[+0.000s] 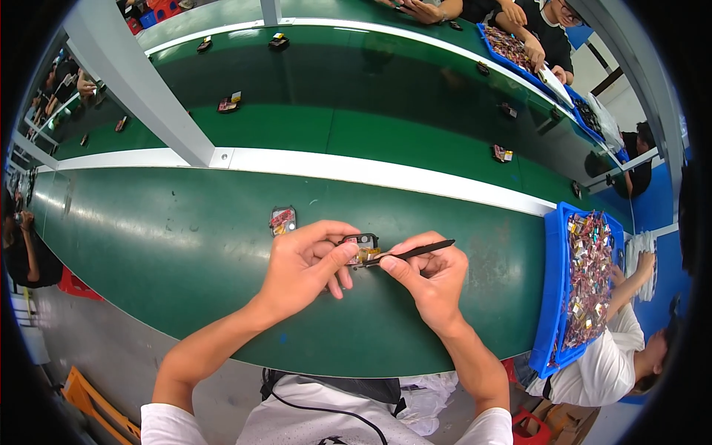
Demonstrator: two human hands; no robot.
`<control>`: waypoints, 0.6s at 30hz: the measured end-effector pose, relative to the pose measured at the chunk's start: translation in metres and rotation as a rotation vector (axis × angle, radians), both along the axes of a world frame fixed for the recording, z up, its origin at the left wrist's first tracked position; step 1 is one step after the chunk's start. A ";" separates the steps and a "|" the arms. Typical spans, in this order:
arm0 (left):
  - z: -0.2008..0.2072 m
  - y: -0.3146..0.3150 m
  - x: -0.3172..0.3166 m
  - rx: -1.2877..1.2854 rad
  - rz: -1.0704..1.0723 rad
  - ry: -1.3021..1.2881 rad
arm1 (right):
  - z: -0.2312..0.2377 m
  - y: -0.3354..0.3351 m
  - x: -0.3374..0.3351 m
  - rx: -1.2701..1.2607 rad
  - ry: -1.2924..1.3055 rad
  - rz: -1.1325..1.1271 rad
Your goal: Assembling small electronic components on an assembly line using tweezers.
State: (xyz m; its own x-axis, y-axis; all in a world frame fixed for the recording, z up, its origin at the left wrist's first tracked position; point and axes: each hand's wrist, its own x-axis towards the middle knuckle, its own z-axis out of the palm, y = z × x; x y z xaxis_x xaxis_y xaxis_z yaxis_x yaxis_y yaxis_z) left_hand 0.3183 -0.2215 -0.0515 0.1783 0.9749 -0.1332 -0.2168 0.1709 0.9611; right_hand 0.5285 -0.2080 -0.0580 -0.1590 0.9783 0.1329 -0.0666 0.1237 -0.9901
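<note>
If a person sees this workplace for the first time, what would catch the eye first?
Probably the blue tray at the right end of the green bench, heaped with small, mostly reddish parts. Next, near the middle, the left grip holds a small black-framed part, and the right grip a slim black tool pointed at it. Similar-looking pieces lie scattered on the green surface beyond.

- electronics factory assembly line, pretty clearly
- green conveyor belt dotted with small electronic modules
- blue plastic bin heaped with parts
- other workers spread around the line
</note>
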 end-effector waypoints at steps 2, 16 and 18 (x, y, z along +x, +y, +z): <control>0.000 0.001 0.000 -0.031 -0.030 -0.038 | 0.003 -0.001 -0.001 0.021 -0.001 -0.015; 0.000 0.003 -0.002 -0.055 -0.063 -0.059 | -0.001 0.000 -0.003 0.333 -0.152 -0.050; 0.000 0.002 -0.001 -0.048 -0.059 -0.059 | -0.001 0.000 -0.003 0.359 -0.168 -0.062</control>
State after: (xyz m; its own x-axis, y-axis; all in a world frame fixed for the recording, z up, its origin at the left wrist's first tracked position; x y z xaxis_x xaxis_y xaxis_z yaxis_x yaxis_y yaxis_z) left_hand 0.3170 -0.2190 -0.0520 0.2438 0.9553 -0.1673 -0.2614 0.2308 0.9372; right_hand 0.5252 -0.2082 -0.0592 -0.1494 0.8829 0.4452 0.1109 0.4624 -0.8797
